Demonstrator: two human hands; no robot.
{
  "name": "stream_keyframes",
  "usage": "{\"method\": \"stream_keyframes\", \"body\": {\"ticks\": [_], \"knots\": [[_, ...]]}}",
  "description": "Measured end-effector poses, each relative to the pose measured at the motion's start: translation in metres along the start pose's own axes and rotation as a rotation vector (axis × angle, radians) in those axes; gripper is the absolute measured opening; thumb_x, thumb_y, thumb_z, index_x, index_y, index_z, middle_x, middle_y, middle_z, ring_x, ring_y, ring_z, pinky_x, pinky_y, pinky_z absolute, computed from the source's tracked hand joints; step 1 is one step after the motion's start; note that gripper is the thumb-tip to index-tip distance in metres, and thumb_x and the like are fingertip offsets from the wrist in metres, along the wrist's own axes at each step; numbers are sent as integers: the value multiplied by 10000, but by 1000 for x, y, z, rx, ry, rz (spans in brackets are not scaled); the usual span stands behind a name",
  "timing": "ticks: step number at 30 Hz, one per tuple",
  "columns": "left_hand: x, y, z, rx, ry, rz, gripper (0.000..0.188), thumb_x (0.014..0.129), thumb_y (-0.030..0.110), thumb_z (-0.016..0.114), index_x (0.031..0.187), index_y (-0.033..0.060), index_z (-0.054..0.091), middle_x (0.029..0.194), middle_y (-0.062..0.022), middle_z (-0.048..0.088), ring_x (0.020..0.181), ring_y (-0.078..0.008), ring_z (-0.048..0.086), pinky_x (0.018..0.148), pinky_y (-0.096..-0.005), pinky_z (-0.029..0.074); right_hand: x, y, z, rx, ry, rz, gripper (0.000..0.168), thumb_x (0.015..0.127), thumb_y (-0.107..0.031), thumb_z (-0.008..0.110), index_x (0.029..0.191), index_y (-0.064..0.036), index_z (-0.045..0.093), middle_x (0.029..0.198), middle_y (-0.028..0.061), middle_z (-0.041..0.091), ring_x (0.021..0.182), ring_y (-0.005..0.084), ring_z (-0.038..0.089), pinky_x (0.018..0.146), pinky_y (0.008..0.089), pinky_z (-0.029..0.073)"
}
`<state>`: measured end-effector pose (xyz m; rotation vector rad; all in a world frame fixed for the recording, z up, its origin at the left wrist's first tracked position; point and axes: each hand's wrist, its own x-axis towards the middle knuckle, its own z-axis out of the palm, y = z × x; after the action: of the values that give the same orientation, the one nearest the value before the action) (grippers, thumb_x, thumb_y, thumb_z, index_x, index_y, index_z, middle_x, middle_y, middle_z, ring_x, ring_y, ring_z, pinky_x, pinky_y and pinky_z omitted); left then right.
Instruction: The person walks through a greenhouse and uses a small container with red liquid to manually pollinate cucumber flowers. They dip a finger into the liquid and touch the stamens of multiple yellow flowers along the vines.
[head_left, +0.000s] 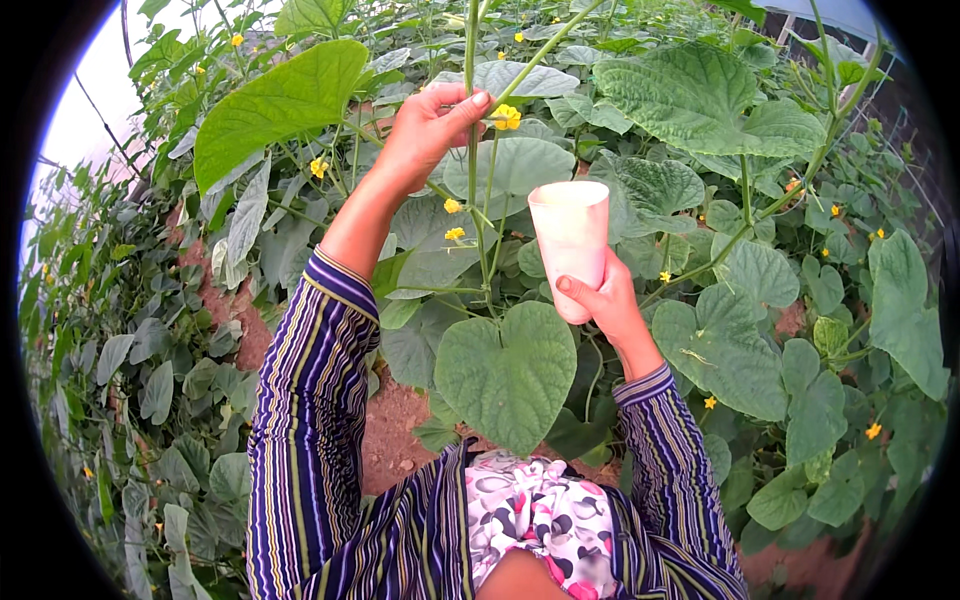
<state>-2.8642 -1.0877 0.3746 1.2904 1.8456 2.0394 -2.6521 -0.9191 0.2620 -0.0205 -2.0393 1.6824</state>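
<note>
My left hand (431, 127) is raised and closed around the upright green stem (471, 45) of a cucumber vine, where a side shoot branches off. Right beside its thumb tip is a yellow flower (507, 117). My right hand (616, 304) grips the lower part of a pale, tall plastic cup (568, 225), its mouth upward and tilted slightly. The cup's lower part looks pinker than its top; what it holds cannot be made out. More yellow blossoms (454, 234) grow on the stem between the two hands.
A broad leaf (281, 112) stands left of my left hand, and a heart-shaped leaf (506, 375) lies low in front of my body. At right, a thick vine (780, 199) slants past the cup. Dense foliage surrounds me, with reddish soil (397, 427) showing between plants.
</note>
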Motion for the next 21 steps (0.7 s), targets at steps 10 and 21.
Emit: {"method": "stream_keyframes", "body": {"ticks": [10, 21], "knots": [[-26, 32, -19, -113, -289, -96, 308, 896, 342, 594, 1042, 73, 631, 916, 22, 615, 778, -70, 578, 699, -225, 478, 49, 29, 0, -121, -17, -98, 604, 710, -352, 780, 1122, 19, 542, 996, 100, 618, 905, 168, 583, 811, 311, 458], [-21, 35, -15, -121, -404, -123, 302, 899, 341, 589, 1040, 77, 634, 923, 21, 620, 761, -59, 563, 681, -224, 462, 54, -19, -6, -76, -147, -90, 638, 719, -257, 778, 1220, 21, 498, 1087, 92, 598, 994, 163, 559, 862, 309, 447]]}}
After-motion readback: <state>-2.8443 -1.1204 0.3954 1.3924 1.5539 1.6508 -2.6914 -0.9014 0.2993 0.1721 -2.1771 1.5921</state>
